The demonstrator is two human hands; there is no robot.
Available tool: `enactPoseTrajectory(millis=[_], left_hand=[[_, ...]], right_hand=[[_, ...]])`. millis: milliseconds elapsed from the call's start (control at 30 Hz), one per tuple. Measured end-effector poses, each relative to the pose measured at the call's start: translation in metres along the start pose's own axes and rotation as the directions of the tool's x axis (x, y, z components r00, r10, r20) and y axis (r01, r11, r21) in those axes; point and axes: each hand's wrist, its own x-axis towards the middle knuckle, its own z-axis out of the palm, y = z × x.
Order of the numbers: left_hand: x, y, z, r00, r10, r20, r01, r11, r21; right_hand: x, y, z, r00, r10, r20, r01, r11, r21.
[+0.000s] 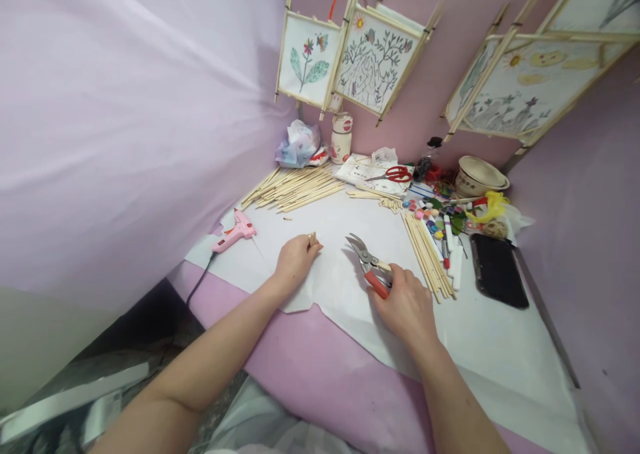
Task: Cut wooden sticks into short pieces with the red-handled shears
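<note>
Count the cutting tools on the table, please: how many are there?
2. The red-handled metal pliers are in the right hand, near the table's middle. The red-handled scissors lie on papers at the back. Clutter may hide others.

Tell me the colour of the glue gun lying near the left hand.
Pink, the glue gun with a dark cord, clearest in the head view.

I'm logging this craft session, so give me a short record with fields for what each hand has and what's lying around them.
left hand: pinches a few short wooden sticks, resting on the white paper sheet
right hand: grips red-handled cutters, blades apart
left of hands: pink glue gun
right of hands: row of long sticks, black phone
behind: stick pile, red scissors, bowl
</note>
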Motion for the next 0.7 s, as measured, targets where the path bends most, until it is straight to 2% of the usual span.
enactPoseTrajectory(millis=[233, 500, 700], left_hand=[[0.002, -0.002, 0.008, 0.998, 0.015, -0.057, -0.01, 0.997, 0.071], [-0.002, -0.002, 0.007, 0.997, 0.062, -0.055, -0.056, 0.993, 0.102], [-0.002, -0.001, 0.009, 0.997, 0.067, -0.044, -0.06, 0.988, 0.141]], right_hand=[[-0.002, -0.001, -0.001, 1.0, 0.005, -0.012, -0.005, 1.0, 0.006], [0.0, -0.002, -0.003, 1.0, 0.018, -0.006, -0.018, 0.997, 0.074], [0.001, -0.019, -0.013, 0.999, -0.029, -0.023, 0.032, 0.99, 0.135]])
